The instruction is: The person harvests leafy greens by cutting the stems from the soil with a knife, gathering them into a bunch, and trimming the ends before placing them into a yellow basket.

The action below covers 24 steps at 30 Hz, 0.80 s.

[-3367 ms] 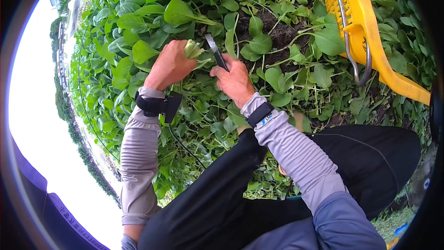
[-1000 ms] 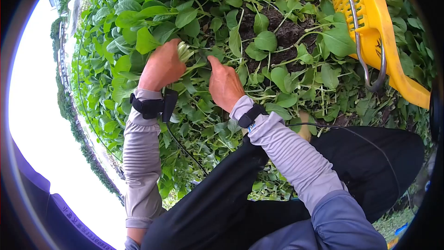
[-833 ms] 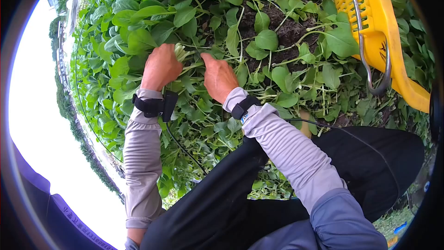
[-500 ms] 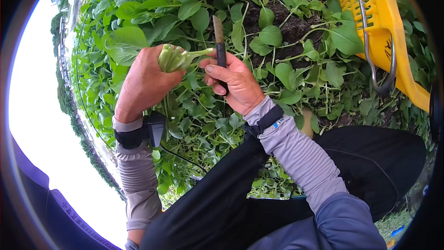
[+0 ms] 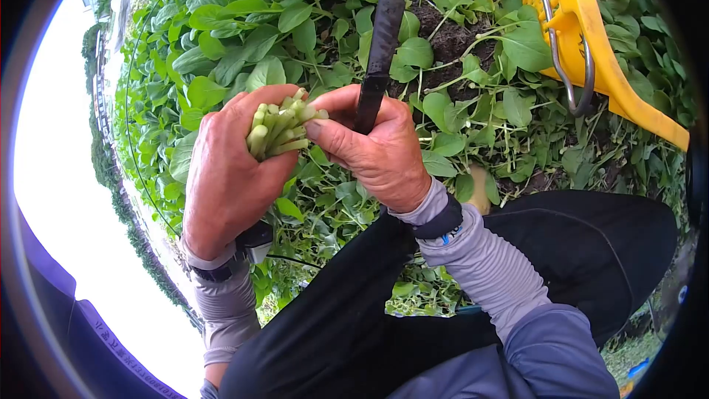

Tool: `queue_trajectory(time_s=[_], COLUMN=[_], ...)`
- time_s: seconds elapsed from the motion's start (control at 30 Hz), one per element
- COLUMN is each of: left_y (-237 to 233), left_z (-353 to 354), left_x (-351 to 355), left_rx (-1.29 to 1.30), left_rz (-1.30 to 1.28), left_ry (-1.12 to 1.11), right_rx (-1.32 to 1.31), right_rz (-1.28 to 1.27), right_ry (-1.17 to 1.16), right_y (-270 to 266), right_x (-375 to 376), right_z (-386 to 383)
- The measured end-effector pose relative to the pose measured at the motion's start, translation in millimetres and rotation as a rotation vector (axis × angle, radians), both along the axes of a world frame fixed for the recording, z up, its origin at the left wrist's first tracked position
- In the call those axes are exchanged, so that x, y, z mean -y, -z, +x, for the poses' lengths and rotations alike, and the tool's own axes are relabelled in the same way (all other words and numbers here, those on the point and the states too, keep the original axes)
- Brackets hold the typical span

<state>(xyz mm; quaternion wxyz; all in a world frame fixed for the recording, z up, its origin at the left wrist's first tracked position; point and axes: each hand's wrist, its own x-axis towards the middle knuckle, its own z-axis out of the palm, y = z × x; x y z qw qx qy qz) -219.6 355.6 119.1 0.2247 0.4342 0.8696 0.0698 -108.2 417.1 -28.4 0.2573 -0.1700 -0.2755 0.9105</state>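
My left hand [image 5: 240,159] is wrapped round a bunch of cut green stems [image 5: 279,129], their pale ends facing right and their leaves mostly hidden behind the hand. My right hand [image 5: 377,144] holds a dark-bladed knife [image 5: 380,52] with the blade pointing up. The thumb and forefinger of that hand pinch a stem end at the right edge of the bunch. Both hands are close together above the leafy plants.
Leafy green plants [image 5: 258,15] cover the ground, with bare soil [image 5: 450,37] behind the knife. A yellow crate [image 5: 591,22] with a metal handle [image 5: 554,44] stands at the upper right. My dark-clothed knees are below, and a thin cable runs beside my left wrist.
My right hand has moved in against the bunch, and the knife now shows its broad blade side. My left hand and the stems appear larger and slightly lower.
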Motion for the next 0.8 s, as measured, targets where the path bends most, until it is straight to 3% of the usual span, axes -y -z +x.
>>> queue_trajectory(time_s=[0.07,0.13,0.2,0.3,0.33,0.4,0.47,0.6,0.8], left_y=[6,6,7,46,65,104,124,142,140], left_z=[-5,-8,-15,-56,-71,-98,-106,-116,-116], left_x=[3,3,-1,14,25,48,55,69,83], left_rx=[-0.236,-0.262,-0.157,-0.072,-0.071,-0.094,-0.03,0.018,-0.117], left_rz=[-0.1,-0.064,-0.205,-0.224,-0.226,-0.291,-0.358,-0.476,-0.288], left_ry=[0.088,0.104,-0.113,-0.009,-0.015,0.02,-0.051,-0.178,-0.015], right_rx=[0.016,0.078,0.571,0.478,0.475,0.542,0.529,0.589,0.639], right_rz=[-0.147,-0.034,0.665,0.849,0.849,0.849,0.882,0.945,0.95], right_ry=[-0.17,-0.166,-0.034,-0.029,-0.034,-0.271,-0.236,-0.253,-0.336], right_y=[11,35,57,87,89,92,102,107,118], right_x=[3,12,18,33,37,44,51,57,59], right_z=[-1,-4,-3,1,0,-3,-14,-34,-72])
